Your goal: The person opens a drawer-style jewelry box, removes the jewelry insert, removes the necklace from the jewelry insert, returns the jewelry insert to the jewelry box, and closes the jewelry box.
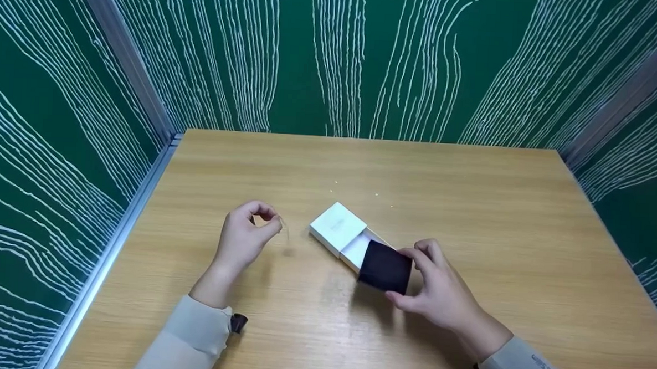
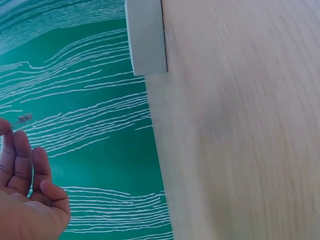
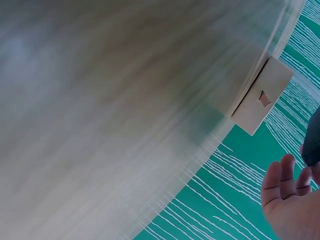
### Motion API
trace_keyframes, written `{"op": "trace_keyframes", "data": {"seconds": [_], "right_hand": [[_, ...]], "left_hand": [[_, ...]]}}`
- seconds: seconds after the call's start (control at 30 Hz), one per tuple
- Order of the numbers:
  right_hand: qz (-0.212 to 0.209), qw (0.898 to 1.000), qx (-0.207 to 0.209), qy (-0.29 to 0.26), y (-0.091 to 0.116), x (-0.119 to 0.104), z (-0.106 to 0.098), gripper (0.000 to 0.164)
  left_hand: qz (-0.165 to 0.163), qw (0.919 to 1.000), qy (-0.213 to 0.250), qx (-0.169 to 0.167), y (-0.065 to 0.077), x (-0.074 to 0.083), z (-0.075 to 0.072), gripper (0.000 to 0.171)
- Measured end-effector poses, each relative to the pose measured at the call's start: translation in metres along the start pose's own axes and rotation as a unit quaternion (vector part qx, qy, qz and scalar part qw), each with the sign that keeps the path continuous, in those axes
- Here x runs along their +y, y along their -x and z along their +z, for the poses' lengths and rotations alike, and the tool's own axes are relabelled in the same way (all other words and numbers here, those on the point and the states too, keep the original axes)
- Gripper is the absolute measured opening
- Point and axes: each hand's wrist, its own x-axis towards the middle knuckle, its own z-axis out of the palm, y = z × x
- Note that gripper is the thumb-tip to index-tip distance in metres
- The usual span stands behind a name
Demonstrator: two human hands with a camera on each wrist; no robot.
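Observation:
My left hand (image 1: 243,233) pinches a thin, fine strand (image 1: 287,229) between thumb and forefinger, and it dangles above the table. In the left wrist view its end shows as a small silvery piece (image 2: 24,118) by the fingertips; its exact kind I cannot tell. With thumb and fingers on opposite edges, my right hand (image 1: 437,289) grips a black square pad (image 1: 386,266), tilted over the open end of a white drawer box. The box's sleeve (image 1: 338,226) lies to the upper left, and its white drawer (image 1: 355,252) is pulled partly out, its near end hidden under the pad.
Several tiny bright specks (image 1: 376,194) lie on the wooden table (image 1: 240,164) beyond the box. Green panels (image 1: 295,61) with white wavy lines rise behind and at both sides. A metal rail (image 1: 109,252) runs along the left edge.

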Motion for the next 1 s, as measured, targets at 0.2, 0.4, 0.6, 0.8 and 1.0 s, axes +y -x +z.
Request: {"op": "trace_keyframes", "data": {"seconds": [0.2, 0.4, 0.6, 0.8, 1.0], "right_hand": [[-0.004, 1.000, 0.003, 0.001, -0.001, 0.001, 0.001, 0.077], [0.002, 1.000, 0.000, 0.005, -0.003, 0.003, 0.001, 0.080], [0.008, 1.000, 0.004, 0.008, 0.001, 0.003, 0.000, 0.081], [0.013, 1.000, 0.012, 0.024, 0.002, 0.001, -0.006, 0.080], [0.008, 0.999, 0.014, 0.031, -0.004, -0.002, -0.012, 0.078]], "left_hand": [[-0.001, 1.0000, 0.001, 0.001, 0.000, -0.004, -0.001, 0.004], [0.002, 0.9999, 0.010, 0.003, 0.000, -0.004, 0.000, 0.004], [0.002, 0.9999, 0.016, 0.006, 0.000, -0.008, 0.002, 0.009], [-0.010, 0.9998, 0.018, -0.002, -0.002, -0.013, 0.002, 0.009], [-0.025, 0.9994, 0.018, -0.013, -0.005, -0.024, 0.003, 0.010]]}}
